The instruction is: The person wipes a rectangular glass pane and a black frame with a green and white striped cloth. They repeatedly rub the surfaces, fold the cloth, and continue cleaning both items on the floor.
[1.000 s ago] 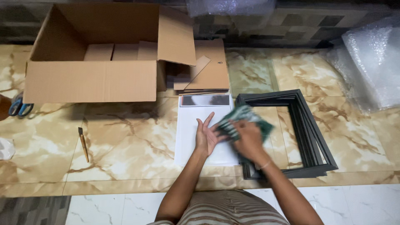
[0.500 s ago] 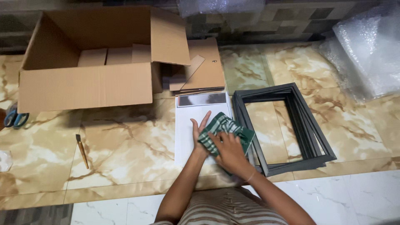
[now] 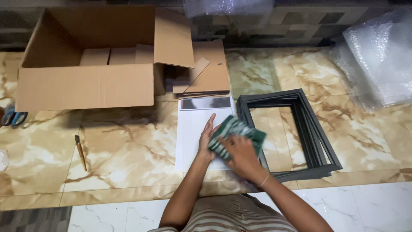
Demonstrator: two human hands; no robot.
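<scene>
- Here I am seeing the right hand (image 3: pixel 241 155) pressing down flat on a green patterned cloth (image 3: pixel 235 136), fingers spread over it and gripping the fabric loosely against the surface below
- The cloth is lying under that palm, partly on the white glass sheet (image 3: pixel 193 133) and partly overhanging toward the stack of black frames (image 3: pixel 315 141), which is sitting just to the right of the hand
- The left hand (image 3: pixel 207 138) is resting open, fingers straight, flat on the white sheet and touching the cloth's left edge; it is grasping nothing
- Beyond the fingertips, a pile of brown backing boards (image 3: pixel 209 75) is lying at the sheet's far end
- Far to the left of both hands, an open cardboard box (image 3: pixel 88 86) is standing on the marble floor (image 3: pixel 128 150), with a small brush (image 3: pixel 80 152) nearer to me
- Well off to the right, bubble wrap (image 3: pixel 380 60) is lying heaped
- I am seeing blue-handled scissors (image 3: pixel 13 118) at the far left edge
</scene>
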